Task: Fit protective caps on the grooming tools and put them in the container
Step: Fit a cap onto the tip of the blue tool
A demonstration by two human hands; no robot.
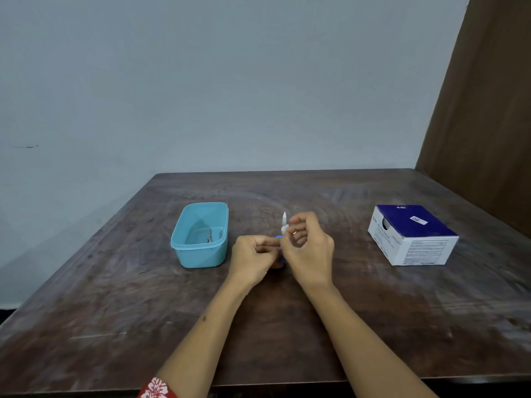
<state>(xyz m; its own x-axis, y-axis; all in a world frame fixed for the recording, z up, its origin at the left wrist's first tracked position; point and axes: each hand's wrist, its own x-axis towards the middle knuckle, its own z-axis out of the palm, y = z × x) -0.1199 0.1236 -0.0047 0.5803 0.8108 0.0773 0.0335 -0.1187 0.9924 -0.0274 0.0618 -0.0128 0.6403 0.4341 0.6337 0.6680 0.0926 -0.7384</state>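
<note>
My two hands meet above the middle of the wooden table [287,326]. My left hand [253,258] pinches a small tool with a blue part [278,238] showing between the fingers. My right hand [309,248] holds a slim white cap [284,222] that points upward, right at the blue part. Most of the tool is hidden by my fingers. To the left stands the light blue plastic container [198,254], open at the top, with a small metal grooming tool [209,236] lying inside.
A blue and white cardboard box [413,235] sits at the right of the table. A grey wall runs behind the table and a brown panel [488,110] stands at the far right. The table's front edge is close to my body.
</note>
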